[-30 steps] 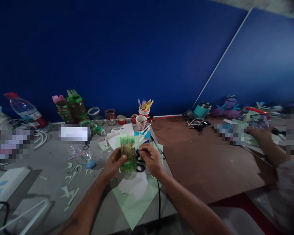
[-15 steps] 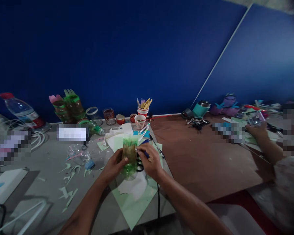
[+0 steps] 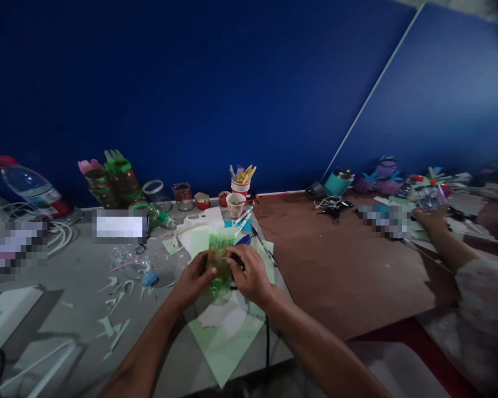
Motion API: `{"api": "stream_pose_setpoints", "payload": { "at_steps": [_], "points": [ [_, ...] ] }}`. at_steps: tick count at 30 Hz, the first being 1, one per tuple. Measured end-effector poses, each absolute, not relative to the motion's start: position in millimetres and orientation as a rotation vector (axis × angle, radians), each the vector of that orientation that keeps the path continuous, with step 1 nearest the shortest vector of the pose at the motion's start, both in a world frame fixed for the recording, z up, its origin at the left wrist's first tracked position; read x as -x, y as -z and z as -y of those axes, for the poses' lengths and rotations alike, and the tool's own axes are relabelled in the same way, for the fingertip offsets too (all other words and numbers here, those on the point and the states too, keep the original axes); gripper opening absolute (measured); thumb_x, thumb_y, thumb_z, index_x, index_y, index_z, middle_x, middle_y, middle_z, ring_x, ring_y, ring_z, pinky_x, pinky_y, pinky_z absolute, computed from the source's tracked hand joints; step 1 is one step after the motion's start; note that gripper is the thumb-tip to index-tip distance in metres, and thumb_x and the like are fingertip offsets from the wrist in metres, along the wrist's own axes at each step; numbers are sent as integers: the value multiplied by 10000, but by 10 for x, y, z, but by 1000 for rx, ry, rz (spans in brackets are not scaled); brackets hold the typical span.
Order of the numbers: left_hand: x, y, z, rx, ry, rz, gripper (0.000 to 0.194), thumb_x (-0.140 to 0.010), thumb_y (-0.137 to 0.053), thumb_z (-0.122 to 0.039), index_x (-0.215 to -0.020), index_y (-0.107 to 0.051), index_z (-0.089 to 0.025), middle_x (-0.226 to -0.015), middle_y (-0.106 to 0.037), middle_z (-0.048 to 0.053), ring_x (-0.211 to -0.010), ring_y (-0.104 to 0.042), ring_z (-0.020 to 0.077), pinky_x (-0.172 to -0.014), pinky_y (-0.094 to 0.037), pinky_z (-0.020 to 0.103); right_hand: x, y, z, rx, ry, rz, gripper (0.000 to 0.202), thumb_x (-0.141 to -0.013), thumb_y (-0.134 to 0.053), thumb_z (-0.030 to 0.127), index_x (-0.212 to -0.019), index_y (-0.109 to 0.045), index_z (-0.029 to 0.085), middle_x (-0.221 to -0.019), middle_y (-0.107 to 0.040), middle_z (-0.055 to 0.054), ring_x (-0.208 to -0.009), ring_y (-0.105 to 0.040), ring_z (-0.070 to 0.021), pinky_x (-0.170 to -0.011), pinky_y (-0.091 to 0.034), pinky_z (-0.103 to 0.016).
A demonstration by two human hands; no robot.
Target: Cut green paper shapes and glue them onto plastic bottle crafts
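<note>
A cut plastic bottle (image 3: 221,260), painted green and brown, stands upright in my left hand (image 3: 197,275), whose thumb presses its front. From the other side my right hand (image 3: 249,273) pinches a slim, dark, pen-like tool, its tip at the bottle's right wall; its exact kind is hard to make out. Beneath both lie a torn white sheet (image 3: 224,318) and a pale green sheet (image 3: 222,354). Beyond my right hand are a blue piece (image 3: 244,239), a black pen (image 3: 264,247) and a white-and-green pen (image 3: 244,221).
Paper cups (image 3: 235,204) and painted bottle crafts (image 3: 118,177) line the blue partition. Green scraps (image 3: 116,326), a clear bottle piece (image 3: 128,257) and a lit phone (image 3: 120,225) lie left. A teal tumbler (image 3: 339,182) stands right, near a co-worker's hand (image 3: 434,221) holding clear plastic.
My right hand has shifted slightly left and up along the bottle, with the tool more upright behind the fingers. My left hand keeps its hold. A co-worker's second hand shows at far right.
</note>
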State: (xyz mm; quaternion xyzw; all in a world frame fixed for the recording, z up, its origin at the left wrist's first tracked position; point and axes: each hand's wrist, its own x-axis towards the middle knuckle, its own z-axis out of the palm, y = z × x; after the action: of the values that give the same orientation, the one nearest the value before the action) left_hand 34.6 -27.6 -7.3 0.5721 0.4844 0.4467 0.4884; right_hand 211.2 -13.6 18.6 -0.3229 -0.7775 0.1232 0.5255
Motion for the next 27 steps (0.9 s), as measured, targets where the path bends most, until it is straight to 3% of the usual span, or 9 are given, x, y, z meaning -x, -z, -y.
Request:
{"api": "stream_pose_setpoints", "payload": {
  "at_steps": [27],
  "points": [
    [-348,85,283,-1428,-1056,-1196,503,-750,-646,-407,-1191,-544,-186,-1239,-618,121,-1160,-550,293,-1003,-410,421,-2098,-200,99,784,55,1966,221,-871,-476,107,-1048,-577,192,-903,-708,-76,-802,-639,-190,-818,-401,-380]
  ]
}}
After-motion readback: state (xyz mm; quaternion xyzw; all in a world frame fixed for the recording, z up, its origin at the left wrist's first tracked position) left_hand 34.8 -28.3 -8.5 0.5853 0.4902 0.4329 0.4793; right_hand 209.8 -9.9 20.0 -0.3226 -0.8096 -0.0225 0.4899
